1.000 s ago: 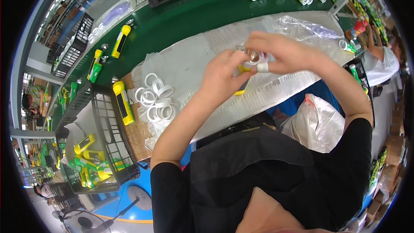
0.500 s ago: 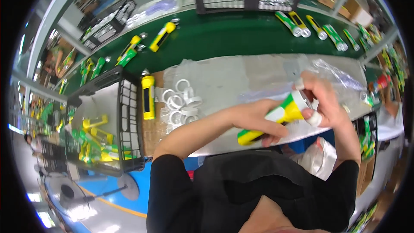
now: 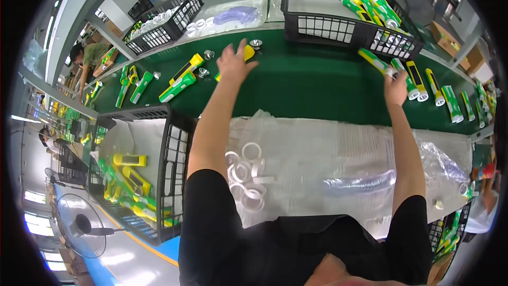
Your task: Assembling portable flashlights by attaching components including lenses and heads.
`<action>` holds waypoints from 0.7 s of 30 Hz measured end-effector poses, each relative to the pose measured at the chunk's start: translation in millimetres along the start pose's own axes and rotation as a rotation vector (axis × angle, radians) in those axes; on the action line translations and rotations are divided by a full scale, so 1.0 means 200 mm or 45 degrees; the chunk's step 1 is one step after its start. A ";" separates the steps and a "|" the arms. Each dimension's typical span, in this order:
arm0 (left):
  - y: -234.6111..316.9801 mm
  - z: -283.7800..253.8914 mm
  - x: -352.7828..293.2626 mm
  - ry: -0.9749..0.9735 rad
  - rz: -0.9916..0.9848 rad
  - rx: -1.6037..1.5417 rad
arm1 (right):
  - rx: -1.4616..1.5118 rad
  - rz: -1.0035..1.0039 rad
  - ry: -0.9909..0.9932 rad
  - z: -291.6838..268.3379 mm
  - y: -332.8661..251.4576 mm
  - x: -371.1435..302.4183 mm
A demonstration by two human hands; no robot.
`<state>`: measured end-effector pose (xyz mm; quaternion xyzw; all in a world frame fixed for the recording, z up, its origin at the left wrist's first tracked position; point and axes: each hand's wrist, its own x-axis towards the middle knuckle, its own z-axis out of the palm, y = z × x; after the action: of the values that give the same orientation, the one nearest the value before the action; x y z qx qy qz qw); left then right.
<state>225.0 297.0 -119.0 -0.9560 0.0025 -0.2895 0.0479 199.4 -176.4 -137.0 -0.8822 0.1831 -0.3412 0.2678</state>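
Over the far green belt, my left hand (image 3: 235, 66) reaches with its fingers spread. Beneath it lies a yellow flashlight (image 3: 248, 53), mostly covered by the hand, with a shiny reflector cup (image 3: 255, 43) at its far end. To the right, my right hand (image 3: 396, 89) is closed around the white head end of a green and yellow flashlight (image 3: 372, 60). This one lies at a slant near a row of similar flashlights (image 3: 416, 80) on the belt. White plastic rings (image 3: 252, 151) are heaped on the plastic-covered worktop (image 3: 301, 153) between my forearms.
A black crate (image 3: 174, 180) of flashlights stands at my left. Beyond the belt (image 3: 312, 85) stand another black crate (image 3: 317, 27) holding flashlights and a smaller crate (image 3: 164, 34) of white parts. More flashlights (image 3: 185, 71) with reflectors lie left on the belt. A fan (image 3: 79, 225) stands at lower left.
Both hands have moved from the worktop out to the belt and apart. My left hand has let go of the flashlight both held; a flashlight is now in my right hand at the belt.
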 end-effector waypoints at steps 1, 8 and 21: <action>-0.11 0.07 -0.01 -0.161 -0.052 -0.001 | -0.037 -0.014 0.001 0.04 0.09 0.04; 0.09 -0.07 -0.11 -0.193 -0.018 -0.793 | -0.178 -0.822 0.077 -0.15 -0.08 -0.09; 0.74 -0.95 -1.09 -0.471 0.093 -1.883 | 1.788 0.541 -1.382 -1.03 -0.41 -1.22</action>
<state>-59.1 138.8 -95.7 -0.7715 0.2192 -0.0460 -0.5955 -104.2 -60.2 -83.3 -0.5034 -0.0591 0.1441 0.8499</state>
